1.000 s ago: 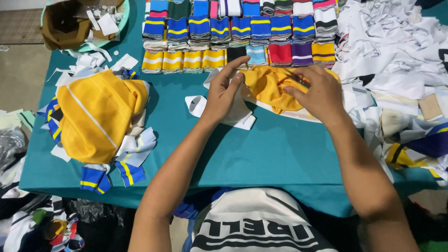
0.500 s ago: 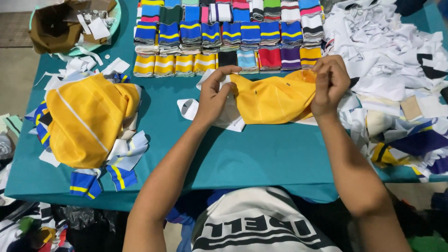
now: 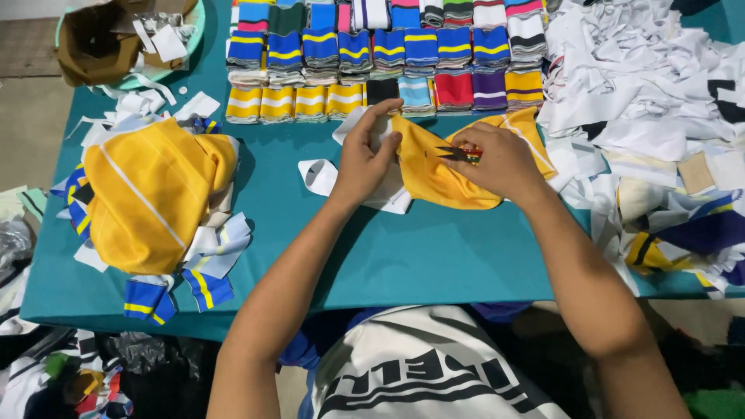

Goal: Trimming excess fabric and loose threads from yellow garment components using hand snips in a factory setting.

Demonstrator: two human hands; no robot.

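While both hands pinch it, yellow cloth (image 3: 434, 174) lies between fingers (image 3: 388, 128).

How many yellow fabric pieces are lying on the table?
2. One yellow fabric piece lies mid-table, held by the left hand and the right hand, which has small snips. A larger yellow piece tops the pile at left. Others may be hidden underneath.

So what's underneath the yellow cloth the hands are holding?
White paper pieces stick out from under the yellow cloth by the left hand, lying on the teal table. The right hand holds small snips. Anything under the cloth's middle is hidden.
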